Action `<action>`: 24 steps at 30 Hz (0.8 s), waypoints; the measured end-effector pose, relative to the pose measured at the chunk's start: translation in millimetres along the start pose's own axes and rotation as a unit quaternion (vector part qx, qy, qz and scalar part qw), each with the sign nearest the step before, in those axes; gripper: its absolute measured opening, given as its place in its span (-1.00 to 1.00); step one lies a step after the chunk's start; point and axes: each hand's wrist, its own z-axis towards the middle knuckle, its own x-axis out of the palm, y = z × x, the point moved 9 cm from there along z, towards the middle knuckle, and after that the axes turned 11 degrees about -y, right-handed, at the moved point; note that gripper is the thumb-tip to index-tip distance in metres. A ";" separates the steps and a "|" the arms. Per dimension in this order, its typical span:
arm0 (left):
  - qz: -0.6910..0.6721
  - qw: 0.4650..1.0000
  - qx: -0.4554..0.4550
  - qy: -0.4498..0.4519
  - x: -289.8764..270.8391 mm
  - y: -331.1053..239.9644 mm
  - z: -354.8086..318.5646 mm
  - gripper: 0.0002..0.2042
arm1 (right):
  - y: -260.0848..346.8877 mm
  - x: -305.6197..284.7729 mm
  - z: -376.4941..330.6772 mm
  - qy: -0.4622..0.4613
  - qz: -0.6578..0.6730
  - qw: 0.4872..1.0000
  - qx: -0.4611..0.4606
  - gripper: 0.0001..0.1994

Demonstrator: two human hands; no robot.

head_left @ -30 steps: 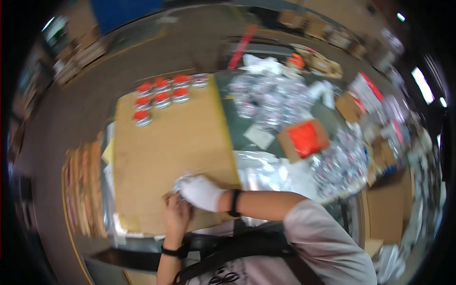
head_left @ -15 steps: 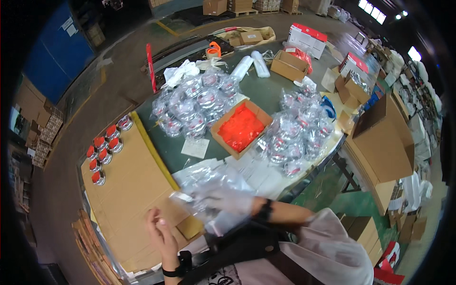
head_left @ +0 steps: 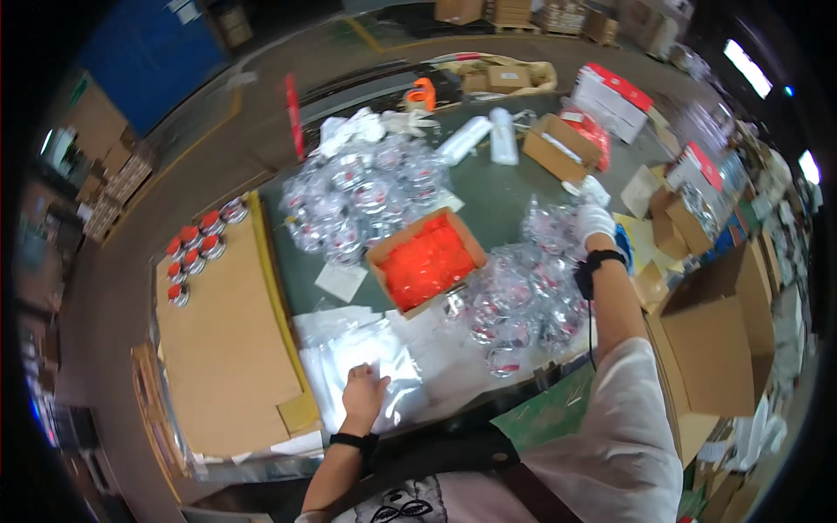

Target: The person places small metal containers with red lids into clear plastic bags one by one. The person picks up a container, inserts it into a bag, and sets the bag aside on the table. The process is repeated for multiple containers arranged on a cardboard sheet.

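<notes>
Stretching out, the gloved right hand (head_left: 595, 223) has swung away from the left hand (head_left: 363, 397) to the far end of the wrapped pile (head_left: 523, 296), parting the pair across the table (head_left: 479, 193). Can't tell whether that grip is clamped! Left fingers curl over flat clear bags (head_left: 397, 349), hold unclear. Beyond, an open cardboard box (head_left: 380, 275) brims with orange-red pieces (head_left: 432, 261); a smaller carton (head_left: 554, 162) holds something white.

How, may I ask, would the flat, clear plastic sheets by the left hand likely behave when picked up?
The flat, clear plastic sheets look thin and wrinkled, so they would probably hang floppy. Their glossy shine suggests they may be slippery.
</notes>
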 end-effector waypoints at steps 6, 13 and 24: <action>-0.070 0.994 -0.087 0.003 -14.7 33.2 -6.0 -0.80 | 233.2 -129.9 -172.7 0.248 0.446 0.848 -0.142 -0.82; -0.062 0.986 -0.031 0.154 6.4 40.3 4.3 -0.58 | 294.6 -32.1 -376.7 0.305 0.287 0.890 -0.180 -0.64; 0.051 0.978 0.157 0.127 -6.7 -10.7 62.1 -0.53 | 236.6 2.0 -436.4 0.273 0.292 0.917 0.005 -0.65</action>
